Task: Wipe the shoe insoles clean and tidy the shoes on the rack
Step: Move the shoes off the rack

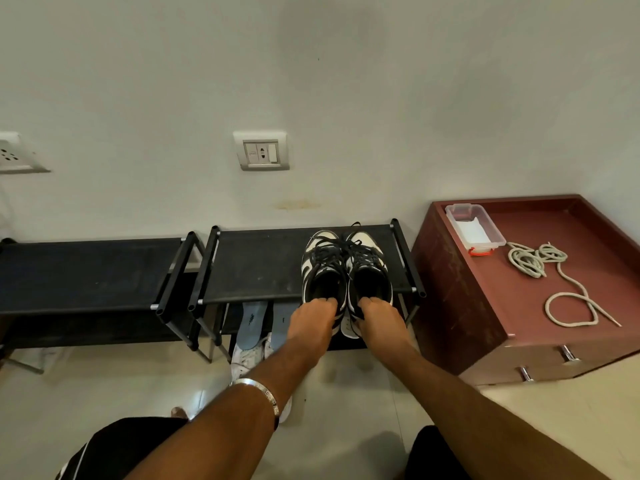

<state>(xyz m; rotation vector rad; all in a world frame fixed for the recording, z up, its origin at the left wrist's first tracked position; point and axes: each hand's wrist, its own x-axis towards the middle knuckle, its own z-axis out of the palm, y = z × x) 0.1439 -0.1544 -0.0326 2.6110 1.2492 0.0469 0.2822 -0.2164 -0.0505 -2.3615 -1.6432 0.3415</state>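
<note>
Left hand (313,322) grips the heel collar of the left black-and-white sneaker (323,268), fingers curled over the rim into the opening. Right hand (375,320) grips the heel of the right sneaker (367,265) likewise. Both shoes sit side by side, touching, on the top shelf of the black rack (256,261), toes pointing away from the hands. Below and left of the left hand, two blue-grey insoles (252,323) lean under the shelf, above a white shoe (247,358).
</note>
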